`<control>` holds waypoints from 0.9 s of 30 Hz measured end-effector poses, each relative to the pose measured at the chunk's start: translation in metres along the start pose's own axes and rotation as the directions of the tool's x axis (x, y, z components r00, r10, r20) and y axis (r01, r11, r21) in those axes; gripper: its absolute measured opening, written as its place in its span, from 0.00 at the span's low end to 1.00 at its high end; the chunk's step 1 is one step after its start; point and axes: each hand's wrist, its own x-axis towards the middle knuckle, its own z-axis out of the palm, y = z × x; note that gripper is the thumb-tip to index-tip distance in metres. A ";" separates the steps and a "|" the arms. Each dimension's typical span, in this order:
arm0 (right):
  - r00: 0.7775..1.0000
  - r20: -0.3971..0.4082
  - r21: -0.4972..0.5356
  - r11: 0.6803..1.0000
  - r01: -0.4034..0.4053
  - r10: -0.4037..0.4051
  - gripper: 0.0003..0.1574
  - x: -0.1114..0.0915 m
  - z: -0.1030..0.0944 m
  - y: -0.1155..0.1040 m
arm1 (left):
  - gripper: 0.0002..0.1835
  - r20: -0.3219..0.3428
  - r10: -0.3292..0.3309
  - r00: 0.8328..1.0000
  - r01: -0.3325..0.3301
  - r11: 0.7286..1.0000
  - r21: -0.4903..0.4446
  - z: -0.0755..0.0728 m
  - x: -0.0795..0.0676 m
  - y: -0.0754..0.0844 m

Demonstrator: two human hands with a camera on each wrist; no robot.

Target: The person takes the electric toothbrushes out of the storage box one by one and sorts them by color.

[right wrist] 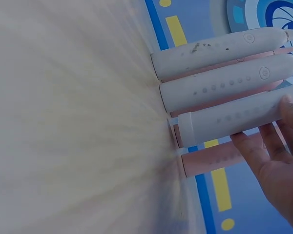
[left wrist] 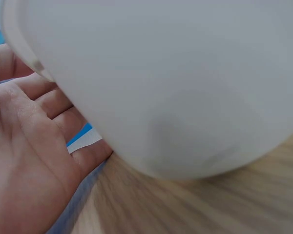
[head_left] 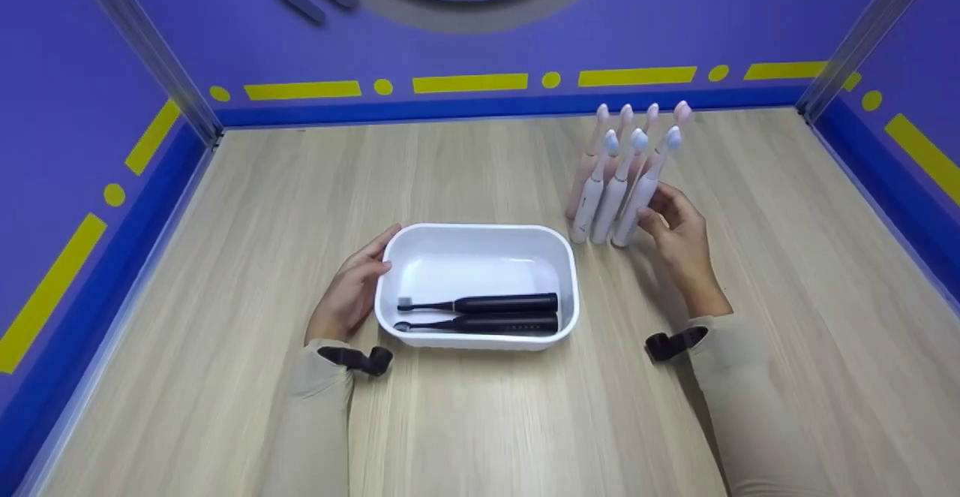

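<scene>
A white plastic tub stands at the middle of the table, two black electric toothbrushes lying side by side along its near wall. At the tub's left end my left hand grips it, thumb at the rim and fingers along the outer wall. With thumb and fingers, my right hand pinches the rightmost white electric toothbrush, which leans right. Left of it stand two more white electric toothbrushes, upright with heads on top. Behind these is a row of several pink electric toothbrushes, partly hidden.
The light wooden table is bounded at the back by a blue-purple wall with yellow marks. Similar panels rise at the left and right sides. The toothbrush group stands just beyond the tub's right end.
</scene>
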 end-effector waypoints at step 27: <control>0.999 0.025 -0.035 0.999 0.038 -0.037 0.27 0.000 0.002 0.005 | 0.34 0.001 0.001 1.000 -0.001 1.000 0.002 -0.001 0.000 0.000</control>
